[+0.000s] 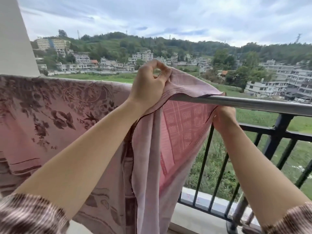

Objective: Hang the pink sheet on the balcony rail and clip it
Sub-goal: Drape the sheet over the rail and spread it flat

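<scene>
The pink sheet (50, 119), with a dark floral pattern, is draped over the steel balcony rail (253, 103) from the left pillar to the middle. My left hand (148, 85) pinches its upper right edge and lifts it above the rail. My right hand (224, 117) sits just under the rail, gripping the sheet's right hanging edge, where a checked pink weave (182, 125) shows. No clip is visible.
Black vertical bars (204, 166) run under the rail, with a thicker post (276, 132) at the right. A white pillar (15, 39) stands at the left. Beyond the rail lie a green field, houses and wooded hills.
</scene>
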